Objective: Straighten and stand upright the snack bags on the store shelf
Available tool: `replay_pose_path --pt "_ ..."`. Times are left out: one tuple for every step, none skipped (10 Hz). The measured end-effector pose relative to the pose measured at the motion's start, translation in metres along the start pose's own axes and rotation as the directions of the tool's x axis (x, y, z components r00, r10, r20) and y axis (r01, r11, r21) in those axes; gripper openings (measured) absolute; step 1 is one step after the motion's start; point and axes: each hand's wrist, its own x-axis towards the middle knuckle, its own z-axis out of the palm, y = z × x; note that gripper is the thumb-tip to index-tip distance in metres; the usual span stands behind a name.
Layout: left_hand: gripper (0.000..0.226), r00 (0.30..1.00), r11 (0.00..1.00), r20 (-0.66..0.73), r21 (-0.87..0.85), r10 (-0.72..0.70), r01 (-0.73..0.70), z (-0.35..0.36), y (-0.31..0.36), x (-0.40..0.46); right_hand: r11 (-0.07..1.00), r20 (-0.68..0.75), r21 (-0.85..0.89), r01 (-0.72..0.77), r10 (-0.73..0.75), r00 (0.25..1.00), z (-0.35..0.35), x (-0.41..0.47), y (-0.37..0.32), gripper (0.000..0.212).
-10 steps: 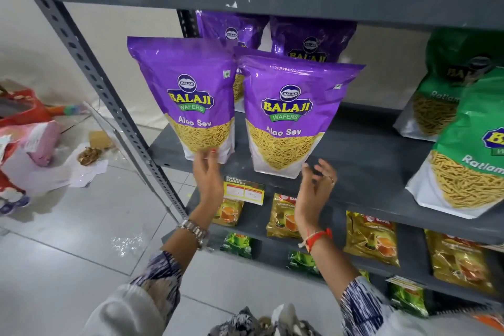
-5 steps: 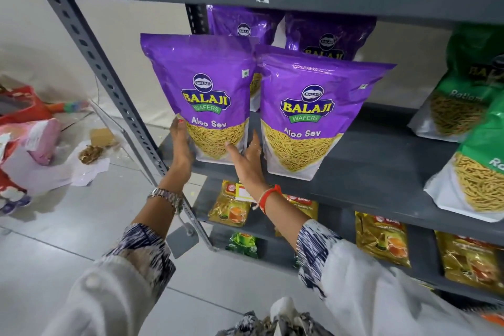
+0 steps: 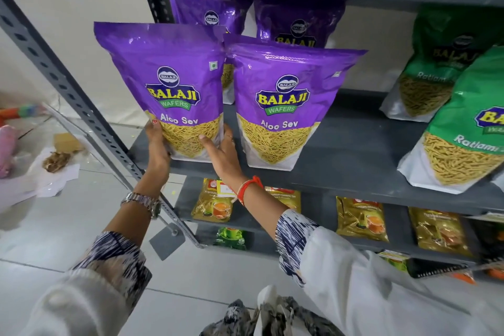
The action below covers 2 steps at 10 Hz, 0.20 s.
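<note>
Hands had closed in since a moment earlier: my left hand (image 3: 158, 142) cupped the lower left edge of the front-left purple Aloo Sev bag (image 3: 166, 84), and my right hand (image 3: 222, 148) pressed its lower right corner, fingers half open around it. The bag stood at the front left of the grey shelf (image 3: 351, 150), just beside its twin (image 3: 286, 101). I judged it nearly upright, needing only squaring.

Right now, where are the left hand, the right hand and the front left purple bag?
left hand (image 3: 157, 144), head view, back of hand.
right hand (image 3: 225, 154), head view, back of hand.
front left purple bag (image 3: 169, 63), head view, upper front panel.
</note>
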Motion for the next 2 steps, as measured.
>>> replay_pose_path --pt "0.053 0.999 0.998 -0.042 -0.053 -0.017 0.015 -0.001 0.002 -0.003 0.999 -0.028 -0.045 -0.014 0.013 1.000 0.000 -0.008 -0.003 0.080" --pt "0.045 0.984 0.997 -0.176 -0.063 0.040 -0.052 0.010 0.006 -0.026 0.999 -0.033 -0.044 0.027 -0.028 0.999 -0.007 -0.029 -0.007 0.063"
